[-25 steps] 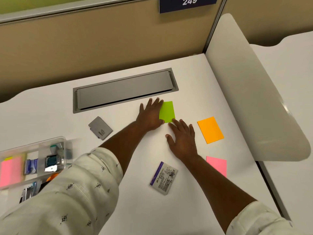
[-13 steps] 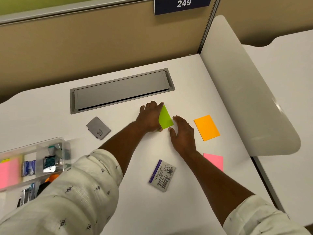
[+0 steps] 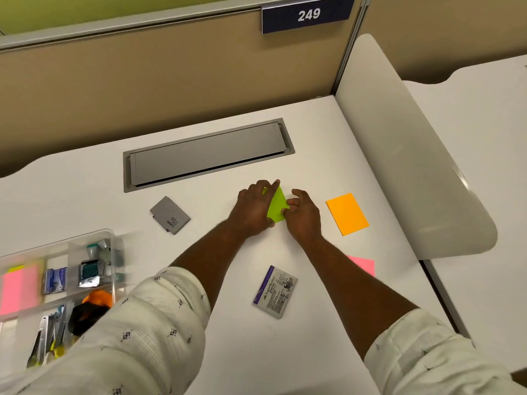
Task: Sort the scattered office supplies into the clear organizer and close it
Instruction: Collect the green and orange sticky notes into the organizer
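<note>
Across most of the view, white desk (image 3: 328, 132) carries everything. Behind it runs a beige partition (image 3: 142, 81) w/ blue plate "249" (image 3: 308, 15); at R a white side panel (image 3: 413, 166) stands on edge. Grey cable hatch (image 3: 208, 155) is set flush in the desk, far ctr. Clear organizer (image 3: 112, 252) sits at near-L corner, cut off by the frame & partly covered by left sleeve (image 3: 128, 337). Its compts hold pink notes (image 3: 17, 289), a blue box (image 3: 55, 280) and teal, silver & orange bits too blurred to name.

Left hand (image 3: 252, 208) and right hand (image 3: 303, 216) meet at desk ctr, just this side of the hatch, on green sticky pad (image 3: 276, 208). Pad is tipped up, not flat. Left grip pinches it: fingers curled over far edge, thumb at near corner. Right grip: fingers bent, tips touching pad's R corner; can't tell if it pinches or only touches.

Orange sticky pad (image 3: 347, 214) lies flat just R of right hand, apart from it. Faber-Castell packet (image 3: 275, 292) lies btwn the forearms, near side. Grey Camlin case (image 3: 170, 215) lies L of left hand, below the hatch. Pink sticky pad (image 3: 363, 265) peeks out from under right forearm.
</note>
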{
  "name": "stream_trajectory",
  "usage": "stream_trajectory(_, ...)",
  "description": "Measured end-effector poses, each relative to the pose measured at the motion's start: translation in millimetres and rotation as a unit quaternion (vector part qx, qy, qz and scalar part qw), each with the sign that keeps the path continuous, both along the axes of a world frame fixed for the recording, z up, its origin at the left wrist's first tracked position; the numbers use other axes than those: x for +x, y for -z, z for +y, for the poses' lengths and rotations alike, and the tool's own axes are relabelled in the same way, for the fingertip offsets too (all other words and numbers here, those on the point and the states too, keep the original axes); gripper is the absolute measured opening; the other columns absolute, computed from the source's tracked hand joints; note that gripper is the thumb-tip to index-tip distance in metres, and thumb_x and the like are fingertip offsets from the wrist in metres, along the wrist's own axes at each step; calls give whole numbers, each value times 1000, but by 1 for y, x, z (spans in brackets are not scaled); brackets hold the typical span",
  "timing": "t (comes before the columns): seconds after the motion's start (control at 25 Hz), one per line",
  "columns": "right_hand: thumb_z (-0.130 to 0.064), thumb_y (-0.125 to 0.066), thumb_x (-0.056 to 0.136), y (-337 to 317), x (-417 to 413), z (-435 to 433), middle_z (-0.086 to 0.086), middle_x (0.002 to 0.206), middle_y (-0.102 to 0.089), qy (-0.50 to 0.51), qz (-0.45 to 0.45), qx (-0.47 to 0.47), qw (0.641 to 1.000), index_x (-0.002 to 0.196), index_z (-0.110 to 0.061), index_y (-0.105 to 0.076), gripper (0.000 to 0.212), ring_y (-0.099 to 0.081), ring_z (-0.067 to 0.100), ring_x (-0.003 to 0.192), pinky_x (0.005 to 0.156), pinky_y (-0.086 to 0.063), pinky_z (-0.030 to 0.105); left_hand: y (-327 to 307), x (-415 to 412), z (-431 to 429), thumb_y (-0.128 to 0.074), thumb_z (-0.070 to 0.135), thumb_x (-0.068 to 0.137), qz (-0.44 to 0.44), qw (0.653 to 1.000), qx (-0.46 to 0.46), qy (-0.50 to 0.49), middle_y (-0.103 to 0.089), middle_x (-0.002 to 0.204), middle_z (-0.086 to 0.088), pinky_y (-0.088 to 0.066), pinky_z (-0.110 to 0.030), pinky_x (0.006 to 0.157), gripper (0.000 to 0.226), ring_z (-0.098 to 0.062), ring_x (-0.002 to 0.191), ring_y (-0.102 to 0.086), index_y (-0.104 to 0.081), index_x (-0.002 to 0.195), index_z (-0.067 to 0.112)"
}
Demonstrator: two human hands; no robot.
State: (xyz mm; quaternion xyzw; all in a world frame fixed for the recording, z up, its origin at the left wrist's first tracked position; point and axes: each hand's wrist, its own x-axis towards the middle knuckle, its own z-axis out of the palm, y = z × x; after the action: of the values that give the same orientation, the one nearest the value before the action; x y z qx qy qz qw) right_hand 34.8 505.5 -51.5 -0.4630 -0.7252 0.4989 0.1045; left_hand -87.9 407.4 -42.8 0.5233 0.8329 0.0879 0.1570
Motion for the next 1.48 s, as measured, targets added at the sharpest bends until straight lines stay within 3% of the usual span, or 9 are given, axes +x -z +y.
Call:
stream_trajectory(0.16,-1,-68,82,-1,-8,-1,5,113,-62,9,-9,11,1000,133,-14,-52,55,-61,18,93,86,-49,29,4,-8,-2,-82,46,67,-30,998,-28,-41,-32,153,-7,-32,-44,105,116,-28,136,-34,-14,157,22)
stream_trajectory(0.56,-2,-75,77,-2,-10,9,0,94,-71,77,21,-40,996,102,-12,-72,27,-64,16,87,82,-53,29,5,-10,-8,-85,47,65,-78,993,-1,-84,-38,153,-4,-30,-42,107,117,-25,138,-35,-17,156,21)
stream_trajectory(0.64,2,-73,78,-6,-2,9,2,88,-72,111,54,-107,987,94,-15,-73,23,-67,18,86,81,-56,32,-2,-7,-10,-87,35,70,-211,953,89,-198,-45,148,-3,-37,-37,105,102,-22,130,-45,-29,153,20)
stream_trajectory(0.72,6,-70,81,-13,9,9,5,88,-72,136,84,-170,972,91,-16,-73,24,-67,20,85,79,-58,34,-12,-3,-11,-85,20,75,-364,860,177,-312,-55,138,-7,-45,-30,96,80,-21,116,-57,-45,144,12)
stream_trajectory(0.8,8,-67,83,-21,22,8,4,85,-72,140,110,-216,960,88,-17,-72,26,-66,20,81,68,-57,30,-21,3,-12,-80,11,80,-436,802,198,-356,-63,126,-13,-49,-28,93,60,-21,109,-62,-56,134,3)
stream_trajectory(0.88,7,-66,84,-29,36,6,2,82,-72,139,127,-236,953,88,-18,-72,27,-66,16,75,59,-54,24,-28,12,-13,-76,8,83,-479,777,189,-362,-69,110,-11,-53,-25,83,45,-18,95,-66,-63,125,-1)
stream_trajectory(1.08,7,-66,84,-39,75,6,6,86,-70,149,155,-249,944,96,-12,-72,23,-62,17,73,61,-49,27,-36,44,-11,-72,4,85,-555,735,166,-353,-73,78,-5,-59,-26,65,7,-16,69,-67,-72,90,7)
stream_trajectory(1.28,5,-68,83,-37,109,13,2,83,-70,165,156,-212,951,96,-15,-72,24,-63,17,78,62,-52,26,-34,69,-5,-72,2,84,-590,719,151,-335,-74,76,-7,-59,-30,62,5,-18,66,-70,-70,88,4)
stream_trajectory(1.48,-7,-69,85,-24,130,30,6,112,-67,165,-8,38,986,113,-13,-68,29,-62,24,104,93,-48,33,-25,76,2,-69,0,85,-584,726,141,-335,-74,86,-16,-60,-31,63,9,-24,72,-72,-69,94,-2)
